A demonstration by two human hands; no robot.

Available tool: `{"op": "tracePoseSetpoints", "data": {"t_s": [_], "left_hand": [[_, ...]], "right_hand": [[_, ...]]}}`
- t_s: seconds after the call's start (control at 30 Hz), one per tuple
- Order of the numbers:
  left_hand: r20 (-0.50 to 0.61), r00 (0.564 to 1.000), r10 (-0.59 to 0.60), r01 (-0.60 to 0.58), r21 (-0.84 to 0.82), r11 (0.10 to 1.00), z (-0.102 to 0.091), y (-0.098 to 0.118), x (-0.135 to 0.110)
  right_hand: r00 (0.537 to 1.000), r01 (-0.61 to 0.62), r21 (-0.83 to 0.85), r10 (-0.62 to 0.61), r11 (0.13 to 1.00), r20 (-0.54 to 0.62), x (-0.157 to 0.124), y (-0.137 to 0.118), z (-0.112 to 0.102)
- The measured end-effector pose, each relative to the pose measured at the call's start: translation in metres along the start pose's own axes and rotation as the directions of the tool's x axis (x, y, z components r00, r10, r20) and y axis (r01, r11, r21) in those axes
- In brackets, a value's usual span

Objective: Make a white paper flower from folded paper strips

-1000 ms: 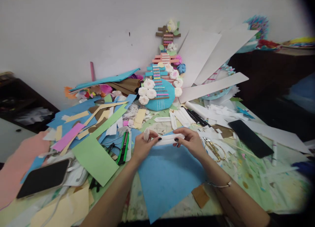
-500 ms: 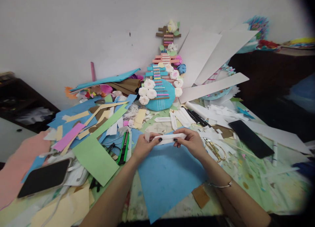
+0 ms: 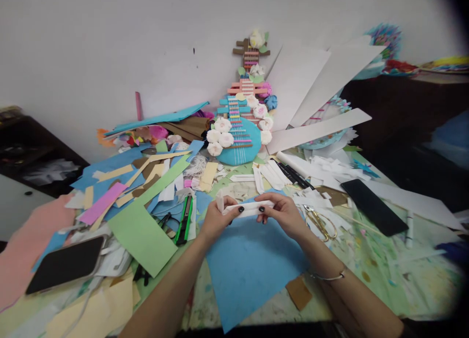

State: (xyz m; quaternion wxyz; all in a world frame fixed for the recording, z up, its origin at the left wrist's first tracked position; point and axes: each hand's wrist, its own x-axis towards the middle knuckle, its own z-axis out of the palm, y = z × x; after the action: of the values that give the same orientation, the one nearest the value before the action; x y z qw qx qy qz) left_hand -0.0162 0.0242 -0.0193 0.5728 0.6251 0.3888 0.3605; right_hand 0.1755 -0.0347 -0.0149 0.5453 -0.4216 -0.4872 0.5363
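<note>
Between my two hands stretches a folded strip of white paper (image 3: 251, 209), held level above a blue sheet (image 3: 256, 264). My left hand (image 3: 219, 216) pinches the strip near its left end, thumb in front, and a short flap stands up there. Toward the other end, my right hand (image 3: 284, 212) grips it with thumb and fingers. The fingers behind the paper are partly hidden. Just beyond lie several folded white paper pieces (image 3: 273, 174). Gold-handled scissors (image 3: 320, 224) rest right of my right hand, and a green box cutter (image 3: 184, 221) lies left of my left hand.
A guitar-shaped paper craft (image 3: 240, 142) with white flowers leans against the wall. Black pens (image 3: 293, 174) and a black phone-like slab (image 3: 373, 206) lie to the right. Leftward are a green sheet (image 3: 142, 240), paper scraps and a phone (image 3: 68, 264). White boards (image 3: 300, 84) stand behind.
My thumbs have shifted slightly along the white strip, and its right end now shows less past my right hand. The strip stays in both hands.
</note>
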Motion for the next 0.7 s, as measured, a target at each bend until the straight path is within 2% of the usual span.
{"op": "tracePoseSetpoints", "data": {"t_s": [0.3, 0.7], "left_hand": [[0.011, 1.0, 0.011, -0.011, -0.014, 1.0, 0.0037, 0.0009, -0.0001], [0.003, 1.0, 0.008, -0.008, -0.008, 1.0, 0.0029, 0.002, -0.0015]], "right_hand": [[0.998, -0.022, -0.034, 0.024, 0.999, 0.062, -0.0029, 0.0012, 0.0023], [0.996, -0.032, -0.043, 0.035, 0.999, 0.084, -0.0033, -0.0025, 0.0048]]}}
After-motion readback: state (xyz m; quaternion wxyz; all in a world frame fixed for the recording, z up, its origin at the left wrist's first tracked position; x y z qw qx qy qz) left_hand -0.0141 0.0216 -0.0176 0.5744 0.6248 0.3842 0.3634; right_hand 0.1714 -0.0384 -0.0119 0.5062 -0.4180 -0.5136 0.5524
